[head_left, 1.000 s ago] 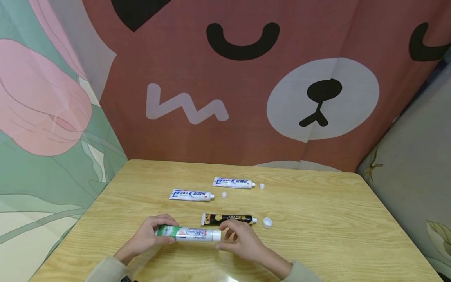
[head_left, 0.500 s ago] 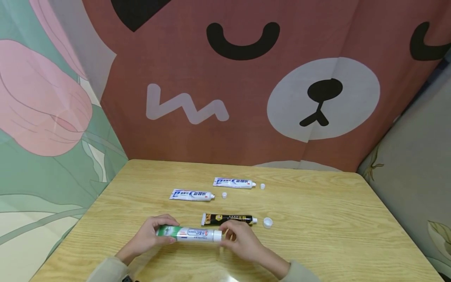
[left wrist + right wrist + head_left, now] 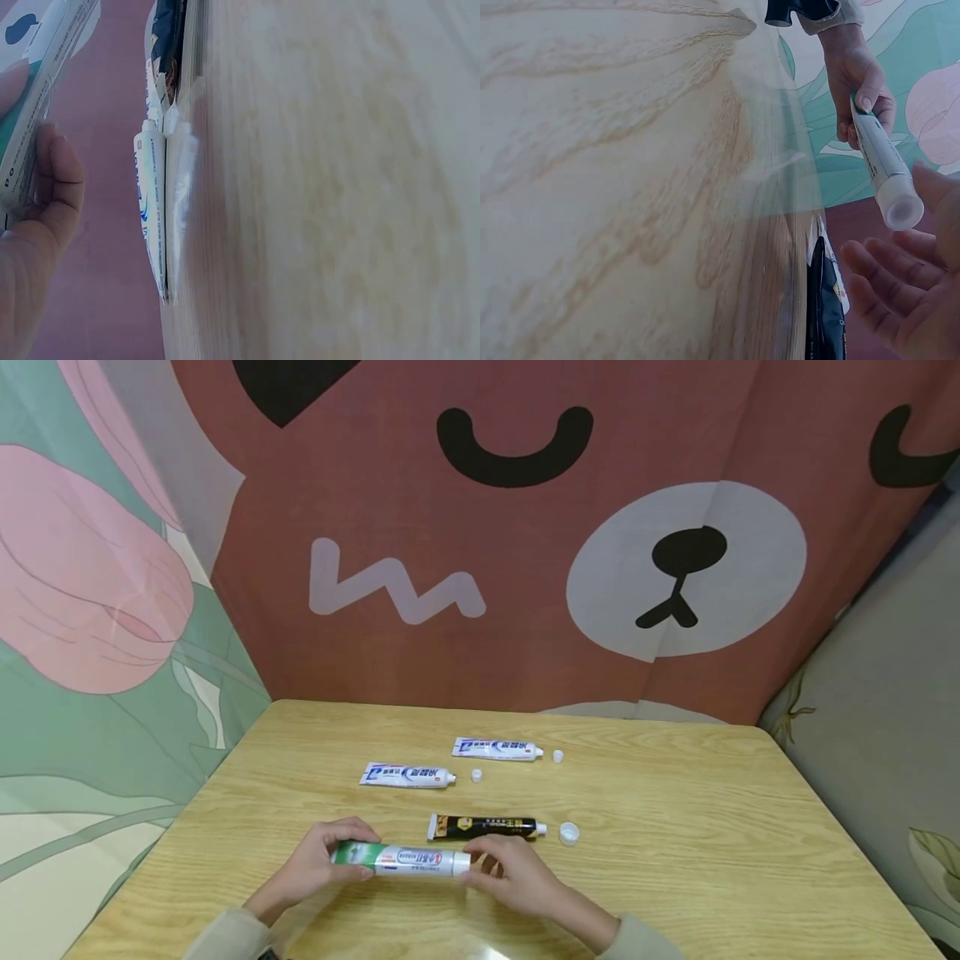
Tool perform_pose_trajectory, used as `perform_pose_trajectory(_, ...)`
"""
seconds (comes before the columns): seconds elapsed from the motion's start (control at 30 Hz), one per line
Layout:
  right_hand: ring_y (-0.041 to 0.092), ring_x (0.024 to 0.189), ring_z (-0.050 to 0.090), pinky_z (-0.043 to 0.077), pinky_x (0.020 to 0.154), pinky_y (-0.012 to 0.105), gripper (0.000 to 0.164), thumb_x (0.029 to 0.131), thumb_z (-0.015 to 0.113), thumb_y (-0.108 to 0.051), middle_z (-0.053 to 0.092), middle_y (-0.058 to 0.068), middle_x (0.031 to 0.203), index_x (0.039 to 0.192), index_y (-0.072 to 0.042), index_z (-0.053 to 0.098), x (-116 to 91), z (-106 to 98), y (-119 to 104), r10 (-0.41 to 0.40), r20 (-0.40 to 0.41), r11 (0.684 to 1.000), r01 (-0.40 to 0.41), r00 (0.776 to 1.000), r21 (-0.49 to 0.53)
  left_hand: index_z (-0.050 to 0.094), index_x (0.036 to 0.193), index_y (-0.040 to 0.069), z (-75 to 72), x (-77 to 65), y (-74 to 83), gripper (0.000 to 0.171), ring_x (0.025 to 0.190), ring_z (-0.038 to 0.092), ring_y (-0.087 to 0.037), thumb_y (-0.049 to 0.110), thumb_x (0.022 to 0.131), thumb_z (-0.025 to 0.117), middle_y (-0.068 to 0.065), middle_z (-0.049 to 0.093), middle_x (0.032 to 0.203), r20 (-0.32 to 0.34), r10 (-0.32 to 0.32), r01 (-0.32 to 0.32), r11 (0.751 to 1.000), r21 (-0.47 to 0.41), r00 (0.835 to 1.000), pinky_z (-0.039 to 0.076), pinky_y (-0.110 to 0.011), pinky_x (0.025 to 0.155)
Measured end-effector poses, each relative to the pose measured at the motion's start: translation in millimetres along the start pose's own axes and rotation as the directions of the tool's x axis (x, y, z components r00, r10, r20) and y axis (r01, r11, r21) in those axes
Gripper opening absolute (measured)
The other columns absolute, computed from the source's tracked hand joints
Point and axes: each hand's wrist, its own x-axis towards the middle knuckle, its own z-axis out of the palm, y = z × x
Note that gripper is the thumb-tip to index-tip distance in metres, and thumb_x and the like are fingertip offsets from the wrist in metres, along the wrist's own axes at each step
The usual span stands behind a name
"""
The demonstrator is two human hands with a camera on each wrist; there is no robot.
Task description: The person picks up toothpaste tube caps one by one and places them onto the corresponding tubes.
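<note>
A green-and-white toothpaste tube is held level above the table's near part. My left hand grips its green end, thumb on the near side and fingers on the far side. At the other end, my right hand has thumb and index finger at the white cap, pinching it by its sides; its other fingers are loosely bent. The cap is on the tube. Just behind lies a black toothpaste tube, its nozzle bare, with a white cap to its right.
Two white-and-blue toothpaste tubes, a nearer one and a farther one, lie uncapped farther back. Small white caps lie beside their nozzles. The wooden table ends at a printed bear curtain.
My right hand's fingers shift slightly around the cap while the left hand holds the tube nearly still. The tubes and loose caps on the table stay put.
</note>
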Motion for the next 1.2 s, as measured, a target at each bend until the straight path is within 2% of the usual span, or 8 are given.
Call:
perform_pose_trajectory(0.1, 0.003, 0.072, 0.057, 0.046, 0.059, 0.017, 0.035, 0.077, 0.073, -0.025, 0.06, 0.0, 0.093, 0.103, -0.007, 0.059, -0.6, 0.6, -1.0, 0.007, -0.016, 1.0, -0.007, 1.0, 0.005, 0.066, 0.101, -0.002, 0.1, -0.3, -0.5, 0.035, 0.091, 0.054, -0.014, 0.011, 0.07, 0.076, -0.011, 0.063, 0.1, 0.0, 0.0, 0.0, 1.0, 0.0, 1.0, 0.036, -0.027, 0.078)
perform_pose_trajectory(0.23, 0.005, 0.072, 0.057, 0.047, 0.06, 0.018, 0.03, 0.071, 0.076, -0.013, 0.058, -0.002, 0.088, 0.094, -0.009, 0.058, 0.2, 1.7, -3.2, -0.002, -0.061, 1.0, 0.001, 0.998, -0.019, 0.066, 0.101, -0.002, 0.8, 0.1, -0.4, 0.036, 0.091, 0.054, -0.013, 0.012, 0.07, 0.076, -0.012, 0.062, 0.1, 0.001, -0.004, 0.004, 1.0, -0.002, 1.0, 0.036, -0.027, 0.078)
perform_pose_trajectory(0.37, 0.004, 0.07, 0.055, 0.046, 0.06, 0.018, 0.023, 0.073, 0.075, -0.014, 0.059, -0.001, 0.084, 0.09, -0.008, 0.061, 0.2, 1.7, -3.4, -0.005, -0.088, 0.999, 0.0, 0.996, -0.053, 0.066, 0.101, -0.001, 1.3, 0.4, -0.4, 0.035, 0.091, 0.054, -0.013, 0.011, 0.07, 0.076, -0.014, 0.062, 0.101, 0.002, 0.009, -0.009, 1.0, -0.01, 1.0, 0.036, -0.027, 0.077)
perform_pose_trajectory(0.5, 0.003, 0.071, 0.053, 0.046, 0.06, 0.019, 0.019, 0.083, 0.066, -0.022, 0.061, 0.0, 0.084, 0.093, -0.006, 0.065, -0.2, 0.7, -2.2, -0.02, -0.075, 0.997, 0.015, 0.997, -0.071, 0.066, 0.101, -0.001, 1.5, 0.1, -1.1, 0.034, 0.09, 0.054, -0.013, 0.009, 0.07, 0.075, -0.011, 0.062, 0.099, -0.006, 0.025, -0.025, 1.0, -0.018, 1.0, 0.037, -0.027, 0.076)
perform_pose_trajectory(0.63, 0.005, 0.076, 0.056, 0.046, 0.061, 0.018, 0.03, 0.088, 0.059, -0.027, 0.063, 0.003, 0.095, 0.104, -0.002, 0.064, -0.8, 0.0, -2.2, -0.022, -0.043, 0.997, 0.018, 0.999, -0.08, 0.064, 0.102, -0.004, 1.7, -0.5, -1.2, 0.036, 0.089, 0.054, -0.014, 0.008, 0.07, 0.075, -0.009, 0.062, 0.098, -0.014, 0.032, -0.032, 0.999, -0.022, 0.999, 0.038, -0.027, 0.076)
perform_pose_trajectory(0.77, 0.013, 0.082, 0.058, 0.046, 0.063, 0.02, 0.041, 0.081, 0.068, -0.027, 0.061, 0.006, 0.104, 0.112, -0.003, 0.058, -0.6, -0.2, -4.3, 0.006, -0.045, 0.997, -0.009, 0.999, -0.078, 0.064, 0.101, -0.004, 2.0, -0.9, -0.9, 0.037, 0.089, 0.054, -0.014, 0.009, 0.069, 0.076, -0.008, 0.062, 0.099, -0.018, 0.025, -0.025, 1.0, -0.017, 1.0, 0.037, -0.027, 0.076)
perform_pose_trajectory(0.97, 0.009, 0.076, 0.054, 0.045, 0.062, 0.019, 0.032, 0.07, 0.077, -0.016, 0.057, -0.003, 0.087, 0.095, -0.011, 0.058, 1.6, 0.8, -7.5, -0.013, -0.102, 0.995, 0.003, 0.995, -0.099, 0.064, 0.101, -0.005, 2.9, -1.0, -0.2, 0.037, 0.089, 0.054, -0.014, 0.01, 0.069, 0.076, -0.009, 0.062, 0.099, -0.023, 0.028, -0.028, 1.0, -0.006, 0.999, 0.038, -0.027, 0.076)
perform_pose_trajectory(1.2, 0.01, 0.077, 0.056, 0.046, 0.061, 0.02, 0.022, 0.075, 0.074, -0.02, 0.059, -0.006, 0.089, 0.091, -0.012, 0.061, 1.5, 0.4, -8.0, -0.039, -0.116, 0.993, 0.026, 0.993, -0.113, 0.065, 0.101, -0.004, 2.9, -0.9, 0.7, 0.038, 0.09, 0.054, -0.013, 0.012, 0.069, 0.076, -0.016, 0.062, 0.1, -0.031, 0.009, -0.009, 1.0, 0.008, 0.999, 0.037, -0.026, 0.078)
